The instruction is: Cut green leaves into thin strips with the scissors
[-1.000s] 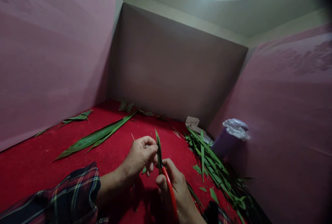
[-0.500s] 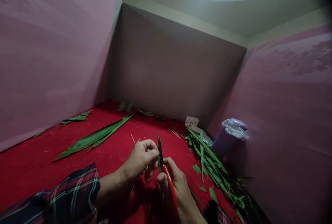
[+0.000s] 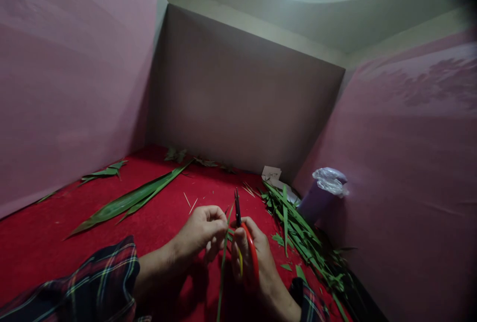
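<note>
Head view: a narrow leaf strip [image 3: 222, 275] is held upright between the two hands, just above the red floor covering [image 3: 44, 257] as far as can be judged. It is pinched near its upper end between thumb and forefinger of the left hand [image 3: 203, 232]; the other fingers of that hand are loosely curled beneath. Scissors [image 3: 253, 252] are gripped in the right hand [image 3: 263, 257], its fingers wrapped round the red handles; how thumb and fingers sit in the loops cannot be made out. The strip lies just to the left of the blades and of the right fingers, and no part of it is seen between the blades, which are nearly together with a slim gap at the tips. Left hand is nearer to it, being in contact. Long axis of the strip is noted as running away from the body, its short free tip pointing forward with a slight lean to the right, its long tail trailing back toward the wearer. Blades are pointed forward too, roughly alongside that axis. Beyond the left hand a broad leaf [image 3: 122, 203] is laid slantwise; to the right, a leaf pile [image 3: 307, 235] is heaped beside a purple container [image 3: 315, 205].
</note>
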`<action>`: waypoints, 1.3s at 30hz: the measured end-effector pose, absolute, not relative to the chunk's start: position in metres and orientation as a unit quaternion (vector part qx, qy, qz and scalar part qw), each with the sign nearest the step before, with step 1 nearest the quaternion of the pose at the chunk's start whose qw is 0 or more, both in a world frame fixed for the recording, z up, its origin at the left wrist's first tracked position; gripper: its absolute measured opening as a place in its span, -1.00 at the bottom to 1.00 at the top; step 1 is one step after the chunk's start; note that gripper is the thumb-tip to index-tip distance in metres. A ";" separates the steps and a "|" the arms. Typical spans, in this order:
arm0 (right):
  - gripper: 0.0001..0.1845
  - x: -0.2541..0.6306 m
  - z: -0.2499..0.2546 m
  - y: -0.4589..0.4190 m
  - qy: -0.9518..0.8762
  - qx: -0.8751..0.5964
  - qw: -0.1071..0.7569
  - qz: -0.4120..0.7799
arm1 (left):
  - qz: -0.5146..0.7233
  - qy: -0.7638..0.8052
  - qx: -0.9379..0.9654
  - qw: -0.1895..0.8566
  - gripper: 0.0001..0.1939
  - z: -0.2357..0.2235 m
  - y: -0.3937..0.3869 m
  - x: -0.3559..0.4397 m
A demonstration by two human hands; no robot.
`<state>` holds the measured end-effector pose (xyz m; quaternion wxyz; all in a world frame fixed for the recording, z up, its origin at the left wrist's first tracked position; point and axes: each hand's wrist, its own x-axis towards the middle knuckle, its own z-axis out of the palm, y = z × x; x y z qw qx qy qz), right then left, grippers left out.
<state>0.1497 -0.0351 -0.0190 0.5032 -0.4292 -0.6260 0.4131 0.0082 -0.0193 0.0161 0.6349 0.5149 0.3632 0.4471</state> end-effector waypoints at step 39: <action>-0.61 0.144 0.012 -0.054 -0.460 -0.341 0.492 0.656 | 0.533 0.339 0.476 0.612 -0.74 0.014 0.000 -0.002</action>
